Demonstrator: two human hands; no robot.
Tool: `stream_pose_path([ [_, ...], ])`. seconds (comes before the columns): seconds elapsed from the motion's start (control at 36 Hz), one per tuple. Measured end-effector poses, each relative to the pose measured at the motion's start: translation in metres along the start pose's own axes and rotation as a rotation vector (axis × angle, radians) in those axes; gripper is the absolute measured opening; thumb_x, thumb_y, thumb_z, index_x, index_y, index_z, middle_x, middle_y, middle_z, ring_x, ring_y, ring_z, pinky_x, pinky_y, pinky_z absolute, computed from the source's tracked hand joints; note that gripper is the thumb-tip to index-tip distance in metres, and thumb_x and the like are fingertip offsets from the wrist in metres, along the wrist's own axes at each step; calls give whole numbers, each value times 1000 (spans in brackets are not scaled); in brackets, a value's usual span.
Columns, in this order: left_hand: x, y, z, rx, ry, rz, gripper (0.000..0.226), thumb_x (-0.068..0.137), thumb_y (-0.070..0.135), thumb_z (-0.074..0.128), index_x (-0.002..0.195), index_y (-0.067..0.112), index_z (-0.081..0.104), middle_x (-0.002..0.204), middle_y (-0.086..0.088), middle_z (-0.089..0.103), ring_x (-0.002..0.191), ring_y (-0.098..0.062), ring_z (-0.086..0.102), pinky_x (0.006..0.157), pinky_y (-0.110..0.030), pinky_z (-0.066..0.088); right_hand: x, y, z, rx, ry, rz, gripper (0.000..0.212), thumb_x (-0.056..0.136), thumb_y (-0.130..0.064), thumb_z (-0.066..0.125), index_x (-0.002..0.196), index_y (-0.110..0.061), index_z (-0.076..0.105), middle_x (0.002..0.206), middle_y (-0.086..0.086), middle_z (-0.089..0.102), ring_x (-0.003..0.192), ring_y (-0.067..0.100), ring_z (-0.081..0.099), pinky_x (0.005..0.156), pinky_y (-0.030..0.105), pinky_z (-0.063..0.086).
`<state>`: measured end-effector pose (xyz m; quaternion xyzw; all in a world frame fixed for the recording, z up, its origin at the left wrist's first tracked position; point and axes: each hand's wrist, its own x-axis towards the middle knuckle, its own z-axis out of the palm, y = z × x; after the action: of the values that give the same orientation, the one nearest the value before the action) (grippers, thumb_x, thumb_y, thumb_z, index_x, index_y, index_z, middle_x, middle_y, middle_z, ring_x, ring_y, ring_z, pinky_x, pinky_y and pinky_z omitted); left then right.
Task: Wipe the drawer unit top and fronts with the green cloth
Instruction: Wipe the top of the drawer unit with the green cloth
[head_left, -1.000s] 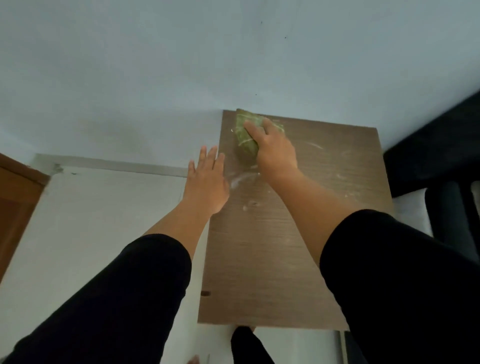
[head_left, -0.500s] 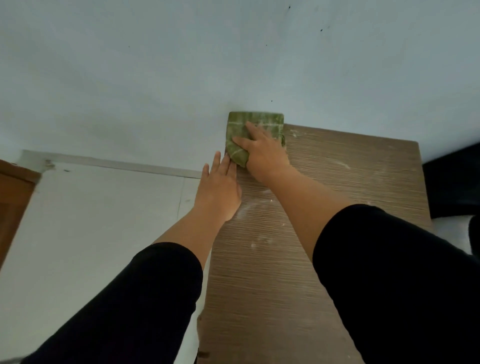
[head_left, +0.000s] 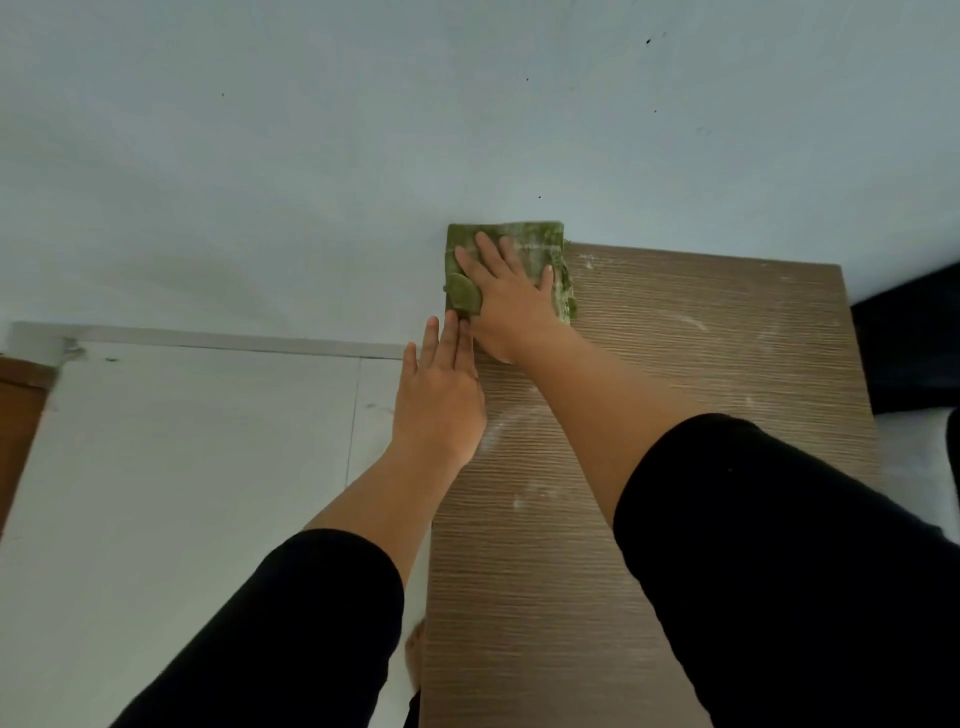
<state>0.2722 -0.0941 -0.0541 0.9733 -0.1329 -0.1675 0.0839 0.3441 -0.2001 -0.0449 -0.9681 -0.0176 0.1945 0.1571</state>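
Observation:
The drawer unit top (head_left: 675, 415) is a brown wood-grain panel with pale dust streaks, standing against the wall. A folded green cloth (head_left: 535, 244) lies flat in its far left corner. My right hand (head_left: 511, 299) presses down on the cloth with fingers spread. My left hand (head_left: 441, 400) rests flat on the top's left edge, fingers together, just behind the cloth and touching nothing else. The drawer fronts are out of sight.
A pale blue-grey wall (head_left: 363, 156) rises right behind the unit. White floor (head_left: 182, 467) lies to the left, with a brown wooden piece (head_left: 21, 410) at the far left. Something black (head_left: 909, 353) stands right of the unit. My toes (head_left: 415, 644) show below.
My right hand has spread the bunched cloth out flat and pushed it into the far left corner. My left hand slid forward along the left edge. The view has moved closer.

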Motion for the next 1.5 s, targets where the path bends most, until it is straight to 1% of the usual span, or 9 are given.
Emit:
stream_pose_path([
  [0.06, 0, 0, 0, -13, 12, -6, 54, 100, 22, 20, 149, 9, 1, 159, -8, -3, 146, -24, -5, 118, -40, 3, 1, 6, 4, 32, 9, -26, 64, 95, -31, 41, 149, -30, 7, 159, -7, -6, 145, 15, -13, 112, 56, -10],
  [0.11, 0, 2, 0, -32, 15, -15, 53, 100, 23, 19, 149, 9, 2, 159, -7, -1, 146, -23, -5, 118, -40, 2, 0, 10, 5, 26, 24, -47, 64, 96, -30, 41, 149, -30, 6, 159, -8, -7, 145, 13, -13, 113, 54, -12],
  [0.31, 5, 18, -7, -56, 66, -67, 55, 98, 24, 24, 149, 6, 12, 158, -10, 9, 146, -26, -2, 118, -40, 5, -5, 21, 4, 18, 34, -77, 66, 95, -24, 41, 149, -30, 4, 158, -10, -8, 145, 10, -12, 114, 50, -12],
  [0.5, 3, 51, 0, -72, 96, -30, 55, 99, 23, 24, 149, 5, 9, 158, -10, 9, 146, -25, -2, 119, -39, 3, -15, 53, -1, 36, 43, -60, 60, 98, -30, 36, 149, -30, 5, 158, -10, -6, 145, 9, -12, 114, 49, -12],
  [0.69, 5, 81, 7, -2, 27, 13, 56, 99, 25, 22, 149, 7, 2, 159, -8, 2, 146, -24, -7, 119, -39, 1, -28, 88, -11, 65, 35, -54, 64, 96, -24, 39, 150, -30, 5, 158, -11, -6, 145, 9, -12, 114, 48, -12],
  [0.83, 7, 108, 13, 61, -28, 64, 54, 100, 26, 19, 149, 9, 3, 159, -5, 1, 146, -21, -7, 119, -41, 2, -38, 125, -20, 81, 48, -16, 70, 92, -15, 42, 149, -30, 5, 158, -11, -6, 145, 9, -12, 114, 48, -12],
  [0.97, 12, 135, 17, 55, -80, -49, 55, 100, 31, 15, 148, 7, 2, 159, -9, -1, 146, -23, -3, 119, -39, 1, -51, 166, -29, 82, 77, 14, 74, 89, -9, 43, 149, -31, 5, 158, -11, -4, 145, 8, -11, 115, 48, -10],
  [1.14, 15, 146, 11, 115, -134, -132, 68, 97, 47, 22, 148, 5, 4, 159, -10, 1, 146, -23, -2, 118, -39, 1, -64, 204, -37, 90, 89, 58, 76, 88, -9, 43, 149, -31, 4, 158, -11, -5, 145, 9, -11, 115, 48, -10],
  [1.5, 18, 159, 8, 189, -171, -205, 70, 97, 47, 24, 148, 4, 4, 158, -11, 1, 146, -26, 0, 119, -43, 6, -91, 269, -49, 125, 140, 218, 74, 91, -10, 44, 150, -28, 5, 158, -10, -6, 145, 10, -12, 116, 49, -9],
])
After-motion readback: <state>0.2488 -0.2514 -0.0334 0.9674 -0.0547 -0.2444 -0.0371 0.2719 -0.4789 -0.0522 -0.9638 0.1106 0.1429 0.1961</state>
